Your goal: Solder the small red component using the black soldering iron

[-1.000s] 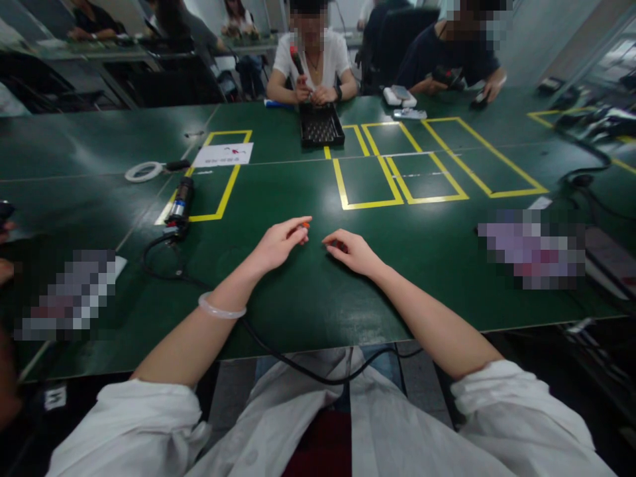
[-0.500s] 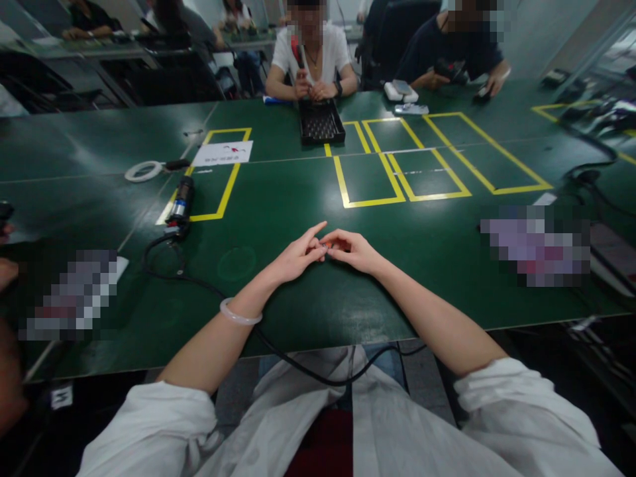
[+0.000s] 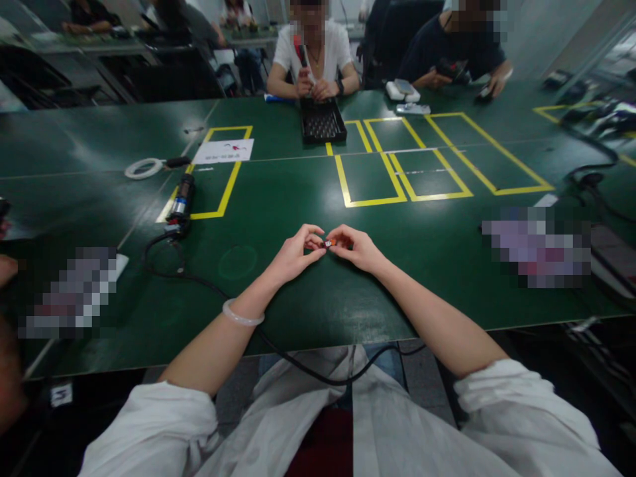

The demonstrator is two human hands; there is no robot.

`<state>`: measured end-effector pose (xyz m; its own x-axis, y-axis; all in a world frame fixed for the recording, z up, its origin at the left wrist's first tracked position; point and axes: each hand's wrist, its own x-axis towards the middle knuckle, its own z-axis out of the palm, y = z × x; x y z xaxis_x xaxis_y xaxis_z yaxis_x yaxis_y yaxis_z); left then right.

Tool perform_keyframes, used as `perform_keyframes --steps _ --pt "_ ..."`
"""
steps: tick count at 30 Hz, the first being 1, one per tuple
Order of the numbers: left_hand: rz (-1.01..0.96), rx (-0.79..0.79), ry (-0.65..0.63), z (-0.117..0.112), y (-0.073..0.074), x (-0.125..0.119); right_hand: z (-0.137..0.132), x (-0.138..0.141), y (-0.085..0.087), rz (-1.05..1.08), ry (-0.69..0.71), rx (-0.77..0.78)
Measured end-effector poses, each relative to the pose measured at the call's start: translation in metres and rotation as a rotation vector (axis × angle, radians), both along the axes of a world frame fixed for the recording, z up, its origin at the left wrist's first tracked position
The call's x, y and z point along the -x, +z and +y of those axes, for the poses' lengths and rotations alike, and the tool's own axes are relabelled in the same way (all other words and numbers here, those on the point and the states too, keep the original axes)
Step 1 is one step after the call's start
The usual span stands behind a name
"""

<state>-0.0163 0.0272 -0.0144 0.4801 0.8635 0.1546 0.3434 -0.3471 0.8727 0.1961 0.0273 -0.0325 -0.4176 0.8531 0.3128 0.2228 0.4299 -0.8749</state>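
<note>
A small orange part with a whitish metallic piece and a dark end (image 3: 328, 244) is held between my hands just above the green table; its kind is too small to make out. My right hand (image 3: 358, 249) pinches its orange side between thumb and fingers. From the other side, my left hand (image 3: 297, 255) closes its thumb and fingertips on the dark end, the remaining fingers curled loosely. A pale bangle (image 3: 242, 315) circles my left wrist.
Left of my hands lies a black and silver cylindrical tool (image 3: 181, 199) with a black cable (image 3: 201, 282) running over the table edge. Beyond are a white sheet (image 3: 224, 151), yellow tape outlines (image 3: 375, 202) and a black tray (image 3: 324, 136). Co-workers sit opposite and at the left.
My left index finger, stretched out before, has curled in, and the left hand has shifted slightly. More of the small part now shows between my hands. My right hand has barely moved.
</note>
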Motion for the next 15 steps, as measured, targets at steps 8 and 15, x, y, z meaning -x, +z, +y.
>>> perform_keyframes --steps 8,15 --pt "0.1 -0.079 -0.007 -0.002 -0.0011 -0.0024 0.0 -0.0003 -0.0021 -0.04 0.0 -0.046" --pt "0.124 -0.075 -0.007 -0.0017 0.0007 -0.0024 0.0018 -0.0007 -0.0036 -0.036 -0.036 0.0"
